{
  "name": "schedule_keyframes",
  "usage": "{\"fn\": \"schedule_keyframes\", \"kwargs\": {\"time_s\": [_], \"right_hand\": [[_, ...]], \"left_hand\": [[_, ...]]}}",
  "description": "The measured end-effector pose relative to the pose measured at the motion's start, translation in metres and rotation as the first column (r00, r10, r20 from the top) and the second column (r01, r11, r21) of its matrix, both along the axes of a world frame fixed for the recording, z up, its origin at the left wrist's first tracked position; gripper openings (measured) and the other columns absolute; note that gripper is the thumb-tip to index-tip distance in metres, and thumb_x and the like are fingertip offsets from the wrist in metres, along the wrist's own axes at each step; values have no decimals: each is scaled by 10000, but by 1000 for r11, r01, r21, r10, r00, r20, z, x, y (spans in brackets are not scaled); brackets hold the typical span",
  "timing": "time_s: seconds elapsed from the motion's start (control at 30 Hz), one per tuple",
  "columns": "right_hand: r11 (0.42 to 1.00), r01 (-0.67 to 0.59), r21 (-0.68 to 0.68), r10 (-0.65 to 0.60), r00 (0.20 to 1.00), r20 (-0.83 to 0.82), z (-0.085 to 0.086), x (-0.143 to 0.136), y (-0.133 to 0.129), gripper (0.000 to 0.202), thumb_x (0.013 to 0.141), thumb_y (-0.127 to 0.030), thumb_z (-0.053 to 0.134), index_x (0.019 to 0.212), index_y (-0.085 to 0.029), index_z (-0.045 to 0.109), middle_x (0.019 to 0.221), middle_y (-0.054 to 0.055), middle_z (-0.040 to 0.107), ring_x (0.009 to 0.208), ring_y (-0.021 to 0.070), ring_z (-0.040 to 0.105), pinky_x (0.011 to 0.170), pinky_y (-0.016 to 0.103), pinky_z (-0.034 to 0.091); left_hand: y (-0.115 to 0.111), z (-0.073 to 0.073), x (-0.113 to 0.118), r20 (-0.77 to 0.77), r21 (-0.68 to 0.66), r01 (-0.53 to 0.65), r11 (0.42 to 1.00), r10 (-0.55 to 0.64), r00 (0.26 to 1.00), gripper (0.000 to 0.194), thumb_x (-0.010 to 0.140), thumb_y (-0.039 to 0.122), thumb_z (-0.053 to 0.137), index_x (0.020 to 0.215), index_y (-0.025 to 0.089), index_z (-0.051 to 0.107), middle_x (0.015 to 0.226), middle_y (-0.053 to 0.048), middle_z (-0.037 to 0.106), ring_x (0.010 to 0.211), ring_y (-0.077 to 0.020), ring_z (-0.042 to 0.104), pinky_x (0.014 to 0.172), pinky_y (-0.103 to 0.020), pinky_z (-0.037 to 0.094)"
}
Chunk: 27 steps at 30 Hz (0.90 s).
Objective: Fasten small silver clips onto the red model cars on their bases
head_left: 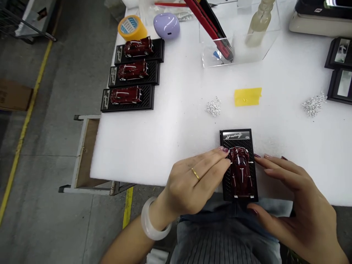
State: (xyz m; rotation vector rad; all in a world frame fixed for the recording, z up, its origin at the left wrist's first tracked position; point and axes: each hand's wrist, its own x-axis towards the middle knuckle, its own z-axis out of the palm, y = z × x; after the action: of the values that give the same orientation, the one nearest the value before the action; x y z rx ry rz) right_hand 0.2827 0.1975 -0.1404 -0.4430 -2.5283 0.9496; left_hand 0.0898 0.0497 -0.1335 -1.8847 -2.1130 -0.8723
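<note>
- The dark red model car [241, 176] sits upright on its black base [226, 191], near the table edge in front of you, between your two hands.
- Its long axis runs away from your body, nearly in line with the base; the silver nameplate [235, 136] is at the far end.
- Your left hand [196, 179] is nearer: it reaches in from the car's left, its fingertips at the far left part of the body, by the side mirror. The fingers lie together; the thumb is hidden, so whether they pinch anything cannot be told.
- Your right hand [299, 201] is open on the other side, fingers loosely bent beside the base's right edge, thumb by its near right corner. It seems to brace the base rather than grasp it, but how firmly it touches is unclear.
- Just beyond the base lie a yellow tape strip [248, 96] and, to its left, a pile of tiny silvery pieces [213, 107]; a second pile [313, 105] is farther right.
- Farther out, three similar cars on bases [148, 99] stand side by side at the left, and a red cutter [206, 24] leans in a clear tray [247, 53] on the white tabletop [132, 146].
</note>
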Motion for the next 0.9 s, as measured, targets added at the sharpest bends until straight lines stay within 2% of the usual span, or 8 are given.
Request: {"fn": "schedule_keyframes", "kwargs": {"time_s": [0.17, 0.73, 0.9], "right_hand": [[1000, 9, -7, -9, 1000, -2, 0, -3, 0, 560, 838, -329, 783, 1309, -152, 538, 1348, 132, 655, 1281, 258, 604, 1074, 422, 489], [998, 12, 65, -12, 1000, 3, -2, -5, 1, 571, 839, -392, 773, 1316, -194, 530, 1299, 134, 683, 1194, 307, 642, 1005, 520, 523], [997, 10, 80, -11, 1000, 7, -2, -5, 0, 572, 840, -404, 772, 1312, -190, 531, 1298, 133, 682, 1194, 302, 640, 1012, 505, 522]], "left_hand": [[2, 1, 0, -20, -8, 1, 1000, -1, 1000, 191, 941, 93, 594, 1097, 97, 705, 1126, -64, 785, 1196, -93, 697, 1121, -200, 576], [1, 3, -1, -33, -18, 22, 1000, -23, 999, 208, 928, 84, 607, 1107, 75, 712, 1129, -83, 778, 1228, -108, 681, 1170, -199, 534], [2, 1, 0, -24, -14, 13, 1000, -13, 1000, 212, 925, 78, 612, 1111, 75, 713, 1137, -81, 774, 1227, -106, 680, 1176, -195, 527]]}}
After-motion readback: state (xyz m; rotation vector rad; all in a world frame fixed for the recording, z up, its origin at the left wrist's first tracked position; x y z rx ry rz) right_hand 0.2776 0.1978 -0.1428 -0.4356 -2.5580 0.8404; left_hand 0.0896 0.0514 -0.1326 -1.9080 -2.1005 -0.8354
